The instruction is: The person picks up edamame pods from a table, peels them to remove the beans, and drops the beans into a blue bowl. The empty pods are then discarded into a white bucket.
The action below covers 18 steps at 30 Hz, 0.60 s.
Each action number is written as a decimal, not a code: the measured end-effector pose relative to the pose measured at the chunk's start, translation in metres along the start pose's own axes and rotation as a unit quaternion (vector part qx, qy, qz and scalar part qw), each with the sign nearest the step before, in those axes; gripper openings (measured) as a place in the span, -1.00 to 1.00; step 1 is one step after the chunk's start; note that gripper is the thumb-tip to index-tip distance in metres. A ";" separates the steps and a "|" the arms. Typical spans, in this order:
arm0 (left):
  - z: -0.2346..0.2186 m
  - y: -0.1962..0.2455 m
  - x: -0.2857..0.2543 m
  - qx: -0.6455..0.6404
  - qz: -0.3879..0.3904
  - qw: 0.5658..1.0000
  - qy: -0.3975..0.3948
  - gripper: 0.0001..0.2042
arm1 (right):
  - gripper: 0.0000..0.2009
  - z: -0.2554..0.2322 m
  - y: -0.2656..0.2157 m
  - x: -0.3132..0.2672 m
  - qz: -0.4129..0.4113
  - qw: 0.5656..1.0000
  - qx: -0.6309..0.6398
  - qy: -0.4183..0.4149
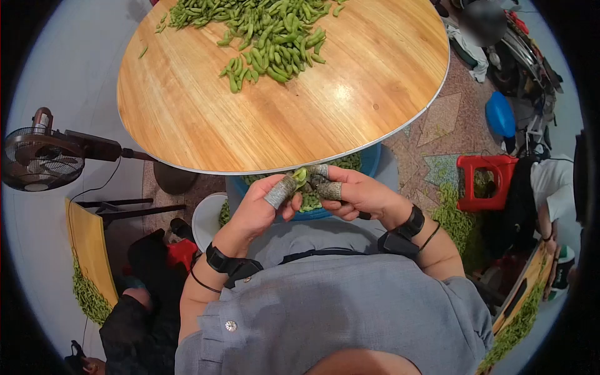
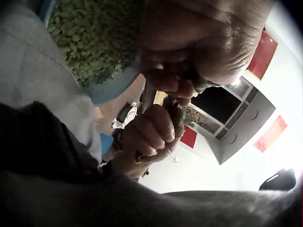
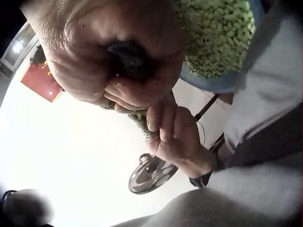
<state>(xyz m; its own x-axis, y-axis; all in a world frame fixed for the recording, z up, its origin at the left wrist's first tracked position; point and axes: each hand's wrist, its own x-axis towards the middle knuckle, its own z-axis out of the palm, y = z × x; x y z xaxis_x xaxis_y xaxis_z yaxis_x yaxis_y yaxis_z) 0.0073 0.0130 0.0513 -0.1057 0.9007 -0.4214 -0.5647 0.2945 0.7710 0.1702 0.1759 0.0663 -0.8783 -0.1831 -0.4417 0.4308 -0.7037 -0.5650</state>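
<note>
Just off the table's near edge, my left hand [image 1: 259,206] pinches a green soybean pod [image 1: 300,178], its thumb wrapped in grey tape. My right hand [image 1: 362,195] meets it from the other side, taped thumb and finger at the pod's end. The right wrist view shows a dark object [image 3: 128,57] inside my right palm, its kind unclear. Below both hands sits a blue basin [image 1: 373,161] on my lap side, filled with shelled green beans [image 2: 94,38]. In the wrist views the curled fingers hide most of the pod.
A heap of pods [image 1: 275,50] lies on the round wooden table [image 1: 350,119]. A white bucket [image 1: 206,228] stands left of the basin, a fan [image 1: 47,153] farther left. At right are a red stool [image 1: 484,181], pods on the floor [image 1: 453,219] and another person's arm [image 1: 547,222].
</note>
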 end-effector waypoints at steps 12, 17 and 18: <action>0.009 -0.011 -0.003 0.442 0.085 0.892 -0.043 -0.91 | -0.73 -0.017 0.038 0.028 -0.283 0.733 -0.569 0.243; 0.000 -0.025 -0.001 0.394 0.033 0.919 -0.010 -0.87 | -0.76 -0.032 0.045 0.039 -0.279 0.704 -0.601 0.257; -0.004 -0.026 -0.001 0.348 -0.020 0.937 0.011 -0.83 | -0.75 -0.039 0.045 0.042 -0.239 0.716 -0.594 0.278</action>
<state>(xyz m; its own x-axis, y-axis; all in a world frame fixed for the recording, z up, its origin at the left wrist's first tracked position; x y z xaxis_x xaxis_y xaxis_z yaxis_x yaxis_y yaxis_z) 0.0191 0.0031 0.0303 -0.1173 0.8797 -0.4608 0.1014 0.4722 0.8756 0.1611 0.1632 -0.0048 -0.9083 0.4177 -0.0216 0.2706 0.5475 -0.7919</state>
